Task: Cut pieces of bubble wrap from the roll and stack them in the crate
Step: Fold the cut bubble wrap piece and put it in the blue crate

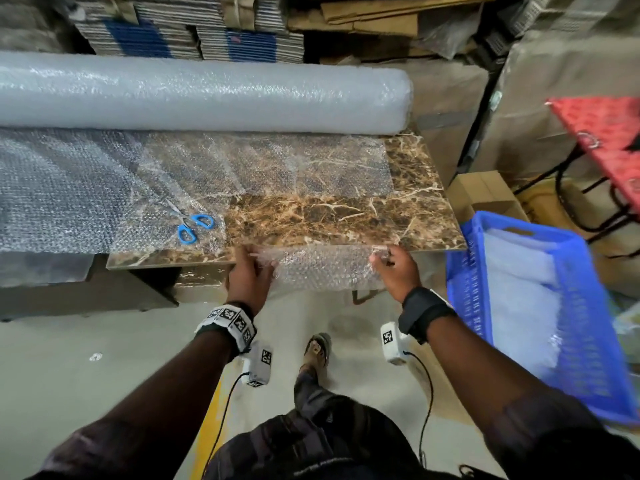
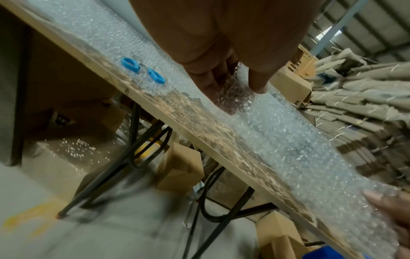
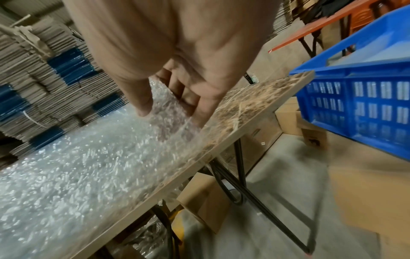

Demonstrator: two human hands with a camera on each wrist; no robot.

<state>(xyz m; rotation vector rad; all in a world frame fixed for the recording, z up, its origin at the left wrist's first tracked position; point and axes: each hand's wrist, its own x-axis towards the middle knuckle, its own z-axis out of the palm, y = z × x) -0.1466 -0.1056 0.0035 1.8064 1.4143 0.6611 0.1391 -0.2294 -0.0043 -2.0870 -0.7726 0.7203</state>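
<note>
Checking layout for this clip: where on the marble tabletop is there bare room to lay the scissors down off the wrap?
Bare marble tabletop runs from the scissors right to the table's end, between the unrolled sheet and the near edge. The left half is crowded: wrap layers and the roll behind. Both hands hold the cut piece at the front edge.

No text, brand or number could be read anywhere. The white wrist tags [image 1: 231, 323] and the small white units [image 1: 389, 337] hanging under the wrists bore only black-and-white square code patterns, not letters. A cardboard box [image 2: 295, 68] behind the counter carried dark printing, too blurred to make out. Another box [image 3: 313, 138] below the blue crate [image 3: 363, 98] bore a dark mark, also illegible.
</note>
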